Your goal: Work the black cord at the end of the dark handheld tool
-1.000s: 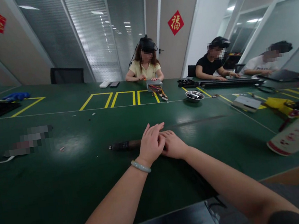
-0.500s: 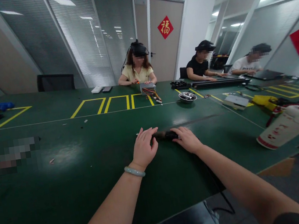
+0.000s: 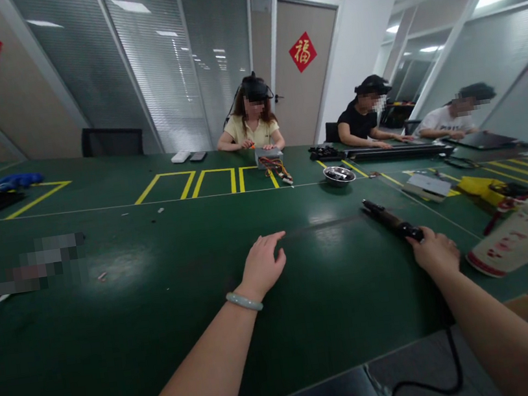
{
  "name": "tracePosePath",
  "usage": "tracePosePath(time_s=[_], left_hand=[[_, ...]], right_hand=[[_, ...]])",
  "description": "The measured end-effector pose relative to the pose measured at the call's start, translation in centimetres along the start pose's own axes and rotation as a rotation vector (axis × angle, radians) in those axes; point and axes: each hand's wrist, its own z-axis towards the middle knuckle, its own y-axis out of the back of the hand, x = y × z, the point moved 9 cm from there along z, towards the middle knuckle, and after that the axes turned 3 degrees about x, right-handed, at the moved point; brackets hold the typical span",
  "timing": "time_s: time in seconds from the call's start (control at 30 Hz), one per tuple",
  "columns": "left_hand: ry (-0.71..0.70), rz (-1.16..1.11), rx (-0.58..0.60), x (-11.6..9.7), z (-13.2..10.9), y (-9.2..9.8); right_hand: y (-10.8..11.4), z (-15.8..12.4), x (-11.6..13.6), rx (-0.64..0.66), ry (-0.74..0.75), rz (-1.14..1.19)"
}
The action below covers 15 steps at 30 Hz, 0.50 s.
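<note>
Shifting dark corded tool [image 3: 392, 220] rightward over surface [image 3: 116, 337], near white cup [image 3: 520, 237]; gripping its rear end in right hand [image 3: 437, 253], probably leaving far end free; holding left hand [image 3: 262, 266] empty, loosely spread.

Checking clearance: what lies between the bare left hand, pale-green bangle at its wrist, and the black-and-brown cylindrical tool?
Head view: green tabletop with a faint dark streak between left hand and tool.
</note>
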Motion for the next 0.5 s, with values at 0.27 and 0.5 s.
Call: tracePosePath(time_s=[0.27, 0.5], left_hand=[[0.101, 0.063, 0.204, 2.1, -0.1, -3.4], [0.082, 0.139, 0.308, 2.7, -0.3, -5.1]], right_hand=[[2.1, -0.7, 2.6, -0.045, -0.103, 0.011], [7.3, -9.7, 23.3, -0.028, 0.632, 0.313]])
